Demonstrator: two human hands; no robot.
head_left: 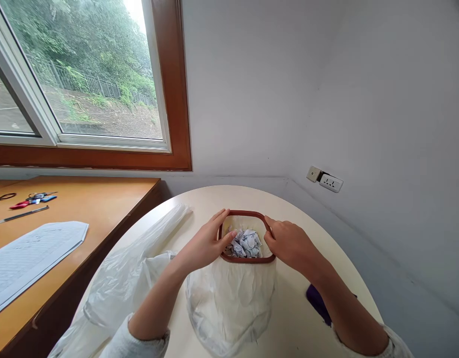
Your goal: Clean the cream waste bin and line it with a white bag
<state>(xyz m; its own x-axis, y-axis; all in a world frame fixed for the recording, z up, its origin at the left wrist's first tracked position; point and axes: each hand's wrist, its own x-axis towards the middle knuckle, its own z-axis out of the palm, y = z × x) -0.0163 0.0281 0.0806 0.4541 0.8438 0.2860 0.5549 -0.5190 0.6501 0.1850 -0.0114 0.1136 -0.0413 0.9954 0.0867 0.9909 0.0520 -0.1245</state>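
A small trash bin with a brown rim [247, 260] stands on the pale round table in front of me. Crumpled paper [247, 243] with writing on it lies inside. A thin white plastic bag [232, 298] lines the bin and hangs loosely over its near side, hiding the bin's wall. My left hand [204, 243] grips the left side of the rim, thumb over the inner edge and fingers along the outside. On the opposite side, my right hand [291, 244] is closed around the rim, its thumb toward the opening.
More clear plastic bags [128, 273] spread over the table's left side. A dark purple cloth [319, 302] lies under my right forearm. At left, a wooden desk [121, 194] holds paper sheets [39, 258], a pen [24, 215] and keys [37, 198]. Walls border the table behind and right.
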